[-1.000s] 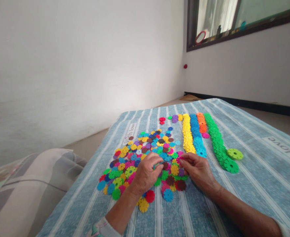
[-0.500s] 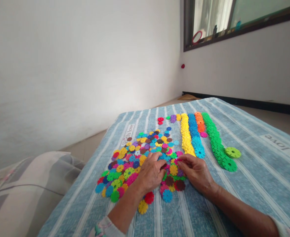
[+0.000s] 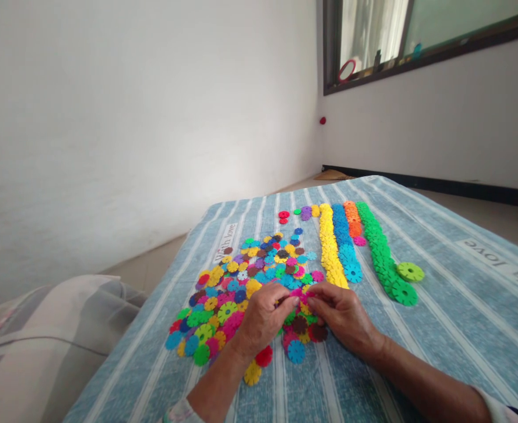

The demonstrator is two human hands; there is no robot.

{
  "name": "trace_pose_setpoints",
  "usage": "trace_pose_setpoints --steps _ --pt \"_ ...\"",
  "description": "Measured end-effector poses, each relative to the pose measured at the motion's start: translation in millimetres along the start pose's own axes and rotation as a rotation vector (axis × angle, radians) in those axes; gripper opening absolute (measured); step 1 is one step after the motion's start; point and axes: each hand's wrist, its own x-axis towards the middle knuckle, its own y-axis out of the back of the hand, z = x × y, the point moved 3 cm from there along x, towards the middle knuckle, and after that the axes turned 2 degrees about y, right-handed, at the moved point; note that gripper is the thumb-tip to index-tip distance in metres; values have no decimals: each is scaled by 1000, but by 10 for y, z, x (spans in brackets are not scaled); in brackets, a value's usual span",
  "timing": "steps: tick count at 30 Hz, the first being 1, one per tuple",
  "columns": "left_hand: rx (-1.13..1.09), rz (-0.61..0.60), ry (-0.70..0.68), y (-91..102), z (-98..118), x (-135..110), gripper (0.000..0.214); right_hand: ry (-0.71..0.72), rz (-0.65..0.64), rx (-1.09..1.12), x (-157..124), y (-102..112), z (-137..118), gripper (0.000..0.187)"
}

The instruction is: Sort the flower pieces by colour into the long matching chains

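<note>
My left hand [image 3: 264,311] is closed in a pinch on a pink notched plastic disc [image 3: 296,293]. Facing it, my right hand [image 3: 346,312] also pinches pink plastic at the fingertips, nearly meeting the left. Whether this is one disc or two joined ones I cannot tell. Below and around both hands spreads a loose pile of notched discs [image 3: 227,311] in many colours. A brown disc [image 3: 317,333] and a light blue disc [image 3: 296,351] lie just below the right fingers.
Right of the pile run overlapping rows: a yellow row [image 3: 329,247], a blue row [image 3: 346,241], a short orange row [image 3: 352,218] and a green row [image 3: 376,249]. A lime disc [image 3: 410,272] rests beside the green one. Red discs [image 3: 284,215] lie farther back on the striped cloth [image 3: 426,346].
My left hand has lifted from the pile and closed on pink plastic beside the right hand. The right hand has shifted slightly left, and the view has moved a little.
</note>
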Motion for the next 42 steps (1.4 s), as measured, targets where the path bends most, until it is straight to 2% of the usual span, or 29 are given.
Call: trace_pose_setpoints --steps 3,6,13,21,25,28,32,38,42 --pt "-105 -45 -27 -4 35 -22 27 -100 -41 146 3 -39 31 35" --pt "-179 -96 -29 -5 50 -37 29 -135 -124 246 10 -72 45 43" --pt "-178 -136 -13 -16 54 -50 32 -157 -195 299 5 -82 64 28" --pt "-77 -112 -115 -33 94 -51 35 -156 -155 286 12 -82 69 23" --pt "-65 -56 -191 -7 123 -35 19 -161 -91 281 34 -85 74 23" --pt "-79 -36 -188 10 103 -22 17 -131 -86 248 46 -102 79 18" --pt "-71 -75 -170 7 80 -18 26 -83 -85 209 63 -98 69 12" --pt "-97 -81 -138 13 82 -7 27 -144 -197 245 85 -66 -2 19" --pt "-84 -71 -156 -6 64 -3 25 -10 -214 37 138 51 -124 14"
